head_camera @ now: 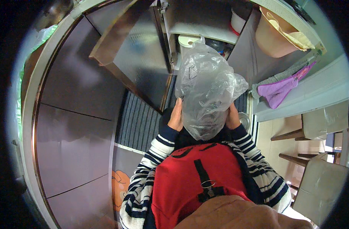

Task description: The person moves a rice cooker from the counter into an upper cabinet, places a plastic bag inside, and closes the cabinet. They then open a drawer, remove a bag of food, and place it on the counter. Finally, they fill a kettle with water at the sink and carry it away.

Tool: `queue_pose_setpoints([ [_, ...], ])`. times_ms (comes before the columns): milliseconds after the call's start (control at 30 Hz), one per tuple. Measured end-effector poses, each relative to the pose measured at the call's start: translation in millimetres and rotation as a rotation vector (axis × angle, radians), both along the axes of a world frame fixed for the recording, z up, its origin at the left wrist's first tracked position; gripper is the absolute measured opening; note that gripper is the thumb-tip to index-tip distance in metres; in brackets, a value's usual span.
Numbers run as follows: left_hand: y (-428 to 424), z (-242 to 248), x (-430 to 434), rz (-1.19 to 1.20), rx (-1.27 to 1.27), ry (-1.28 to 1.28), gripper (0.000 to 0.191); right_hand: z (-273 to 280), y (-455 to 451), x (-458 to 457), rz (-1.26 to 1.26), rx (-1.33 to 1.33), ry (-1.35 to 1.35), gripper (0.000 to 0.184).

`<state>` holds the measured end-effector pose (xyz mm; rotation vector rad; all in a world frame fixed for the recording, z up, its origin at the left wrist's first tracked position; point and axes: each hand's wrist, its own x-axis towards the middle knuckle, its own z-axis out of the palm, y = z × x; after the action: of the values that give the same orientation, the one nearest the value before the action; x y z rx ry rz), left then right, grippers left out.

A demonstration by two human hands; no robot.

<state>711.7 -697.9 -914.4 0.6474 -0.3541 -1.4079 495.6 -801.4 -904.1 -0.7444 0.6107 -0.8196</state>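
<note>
A large, crumpled clear plastic bag with a printed recycling mark is held up between my two hands, in front of my lap. My left hand presses on its left side, the fingers partly hidden by the plastic. On the right side my right hand grips the bag, and its fingertips are mostly covered too. Whatever the bag may contain cannot be made out. Behind it is an open low cabinet, where a white lidded container stands under a shelf.
A cabinet door with a ribbed glass panel stands open at the left. To the right hang a beige bin and a purple cloth. A striped grey mat covers the floor. Chairs stand farther right.
</note>
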Motion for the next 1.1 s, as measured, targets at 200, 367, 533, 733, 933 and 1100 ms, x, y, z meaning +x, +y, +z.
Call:
queue_pose_setpoints([
  [200, -9.8, 35.0, 0.4, 0.044, -0.004, -0.086, 0.058, 35.3, -3.1, 24.1, -0.143, 0.045, -0.055, 0.048],
  [367, -55.4, 83.2, 18.5, 0.11, -0.101, -0.101, 0.054, 83.2, -52.8, 49.2, -0.153, -0.25, -0.077, 0.04],
  [533, -133.4, 113.6, 56.1, 0.12, -0.303, -0.094, 0.053, 115.9, -131.7, 97.9, -0.17, -0.283, -0.088, 0.04],
  [733, -235.4, 128.2, 92.6, 0.276, -0.233, -0.186, 0.052, 118.3, -227.5, 148.2, -0.224, -0.285, -0.119, 0.049],
  [933, -329.6, 113.3, 128.3, 0.246, -0.141, -0.238, 0.068, 120.2, -289.6, 172.6, -0.25, -0.21, -0.18, 0.051],
  [1100, -375.7, 98.4, 143.5, 0.344, -0.065, -0.305, 0.078, 106.1, -322.8, 189.8, -0.342, -0.229, -0.172, 0.054],
])
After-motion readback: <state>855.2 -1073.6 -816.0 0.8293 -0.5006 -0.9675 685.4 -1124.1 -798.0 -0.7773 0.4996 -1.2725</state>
